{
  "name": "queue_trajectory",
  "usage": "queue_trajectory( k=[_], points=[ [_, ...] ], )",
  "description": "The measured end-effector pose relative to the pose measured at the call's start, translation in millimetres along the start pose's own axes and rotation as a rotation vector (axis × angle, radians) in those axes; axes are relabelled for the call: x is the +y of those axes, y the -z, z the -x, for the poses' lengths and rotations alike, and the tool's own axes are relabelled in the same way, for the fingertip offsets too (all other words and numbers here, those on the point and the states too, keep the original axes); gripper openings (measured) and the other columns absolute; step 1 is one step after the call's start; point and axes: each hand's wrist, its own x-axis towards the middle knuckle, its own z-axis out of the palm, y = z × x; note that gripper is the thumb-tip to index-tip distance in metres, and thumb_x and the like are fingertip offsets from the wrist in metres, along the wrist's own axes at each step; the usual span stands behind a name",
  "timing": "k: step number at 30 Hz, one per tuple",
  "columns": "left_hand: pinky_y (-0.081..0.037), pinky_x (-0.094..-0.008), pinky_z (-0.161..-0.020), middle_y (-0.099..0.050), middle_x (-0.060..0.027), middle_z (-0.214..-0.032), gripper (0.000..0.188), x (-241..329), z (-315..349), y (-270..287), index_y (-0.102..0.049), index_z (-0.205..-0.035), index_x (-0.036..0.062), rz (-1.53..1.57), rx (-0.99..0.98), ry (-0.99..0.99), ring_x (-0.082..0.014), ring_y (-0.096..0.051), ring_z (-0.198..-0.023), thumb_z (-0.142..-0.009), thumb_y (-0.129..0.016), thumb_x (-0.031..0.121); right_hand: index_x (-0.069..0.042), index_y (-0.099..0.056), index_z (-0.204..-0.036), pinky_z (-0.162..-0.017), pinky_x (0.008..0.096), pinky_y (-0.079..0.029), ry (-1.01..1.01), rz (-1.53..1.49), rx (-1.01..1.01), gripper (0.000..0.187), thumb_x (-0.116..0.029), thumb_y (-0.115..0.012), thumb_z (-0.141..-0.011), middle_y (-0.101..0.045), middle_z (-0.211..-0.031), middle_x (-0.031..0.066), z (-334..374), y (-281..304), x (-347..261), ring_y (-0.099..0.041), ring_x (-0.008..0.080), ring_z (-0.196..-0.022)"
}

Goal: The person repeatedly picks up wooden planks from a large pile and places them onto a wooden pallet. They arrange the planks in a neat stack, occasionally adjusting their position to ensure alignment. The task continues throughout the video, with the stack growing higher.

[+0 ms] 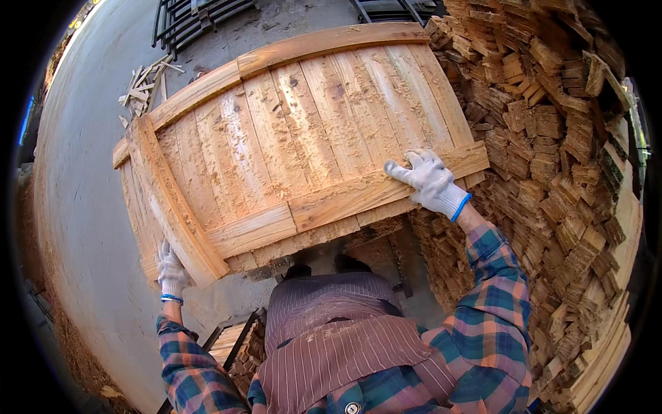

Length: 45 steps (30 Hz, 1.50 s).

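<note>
A large wooden panel (pixel 314 131) of side-by-side planks lies in front of me, strewn with sawdust and shavings. Rails run along its far and near edges, and a thick crosspiece board (pixel 172 196) lies across its left end. My left hand (pixel 172 271), in a white knit glove with a blue cuff, grips the near end of this board from its left side; some fingers are partly hidden. Gloved the same way, my right hand (pixel 432 183) rests palm down on the near rail (pixel 358 196) toward its right end, thumb and fingers apart.
Stacked split wood (pixel 545 159) rises close along the right side. Black metal frames (pixel 200 21) stand beyond the panel. Thin wood scraps (pixel 146 86) lie on the concrete floor (pixel 83 172) at the far left. A black-framed holder with wood (pixel 238 345) stands near my left forearm.
</note>
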Motion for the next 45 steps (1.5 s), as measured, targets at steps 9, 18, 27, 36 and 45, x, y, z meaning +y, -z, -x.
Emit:
queue_trajectory(
  k=[9, 18, 27, 36, 45],
  points=[
    [-0.021, -0.0516, -0.116, -0.033, -0.0175, -0.152, 0.09, 12.7, -8.1, 6.8, -0.033, -0.148, 0.0107, 0.036, -0.09, 0.053, -0.0407, -0.028, -0.141, -0.074, -0.073, 0.042, -0.031, -0.049, -0.142, -0.101, 0.0451, -0.043, -0.187, 0.032, 0.065, 0.073, -0.006, -0.066, -0.076, -0.053, -0.123, 0.0181, -13.2, 8.1, 15.1, -0.048, 0.0376, -0.117],
    [-0.019, -0.0549, -0.116, -0.035, -0.0157, -0.152, 0.086, 15.5, 0.1, 10.2, -0.034, -0.148, 0.0137, 0.07, -0.041, 0.07, -0.0381, -0.028, -0.142, -0.075, -0.072, 0.039, -0.028, -0.041, -0.147, -0.108, 0.047, -0.039, -0.008, 0.137, -0.092, 0.079, -0.007, -0.069, -0.076, -0.048, -0.131, 0.0223, 8.0, -0.4, -1.4, -0.043, 0.0427, -0.126],
    [-0.019, -0.054, -0.117, -0.031, -0.0167, -0.154, 0.083, -5.0, -1.5, -9.2, -0.035, -0.147, 0.0118, -0.021, 0.002, 0.041, -0.0385, -0.027, -0.143, -0.075, -0.069, 0.036, -0.027, -0.05, -0.14, -0.101, 0.0457, -0.043, 0.008, 0.033, -0.088, 0.073, -0.006, -0.07, -0.073, -0.053, -0.12, 0.0203, -4.8, 9.2, -4.5, -0.05, 0.0393, -0.116],
    [-0.032, -0.0473, -0.111, -0.043, -0.0172, -0.145, 0.089, 32.3, -25.0, 52.4, -0.041, -0.144, 0.0108, 0.205, -0.202, -0.032, -0.0376, -0.04, -0.134, -0.071, -0.077, 0.044, -0.027, -0.049, -0.141, -0.101, 0.0445, -0.043, -0.004, 0.039, 0.001, 0.075, -0.009, -0.072, -0.072, -0.053, -0.121, 0.0185, 1.0, 6.7, -0.4, -0.052, 0.0389, -0.115],
    [-0.055, -0.0437, -0.085, -0.054, -0.0236, -0.124, 0.117, 104.5, -112.7, 110.1, -0.023, -0.153, 0.0073, 0.575, 0.116, 0.757, -0.0411, -0.064, -0.096, -0.064, -0.082, 0.056, -0.013, -0.038, -0.149, -0.099, 0.0384, -0.05, 0.062, -0.887, 0.17, 0.09, -0.032, -0.083, -0.074, -0.057, -0.135, 0.0182, -128.5, 14.8, -154.5, -0.06, 0.0268, -0.117]
  ],
)
